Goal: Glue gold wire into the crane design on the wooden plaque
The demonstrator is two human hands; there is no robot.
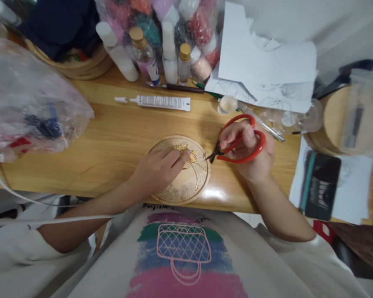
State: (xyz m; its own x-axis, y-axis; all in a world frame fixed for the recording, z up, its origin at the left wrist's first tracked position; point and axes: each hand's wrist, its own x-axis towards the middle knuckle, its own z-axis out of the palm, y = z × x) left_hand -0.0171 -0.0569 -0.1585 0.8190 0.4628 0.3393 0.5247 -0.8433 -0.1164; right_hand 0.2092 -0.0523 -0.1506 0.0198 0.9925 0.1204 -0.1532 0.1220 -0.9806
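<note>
A round wooden disc (186, 188) with a line drawing and gold thread-like work on it lies near the table's front edge. My left hand (161, 167) rests over its left part, fingers together with the tips on the gold work; whatever may be under them is hidden. Just right of the disc, my right hand (248, 145) grips red-handled scissors (257, 152), their dark tips pointing left beside the disc's edge. A thin golden thread (102, 165) runs over the table left of my left hand.
Behind the disc lies a white tube (164, 102) with its cap off. Bottles (146, 62) and a pen (185, 88) stand or lie further back. Plastic bags (34, 99) crowd the left; papers (267, 70), a small round pot (228, 104) and a dark phone-like object (322, 186) are rightward.
</note>
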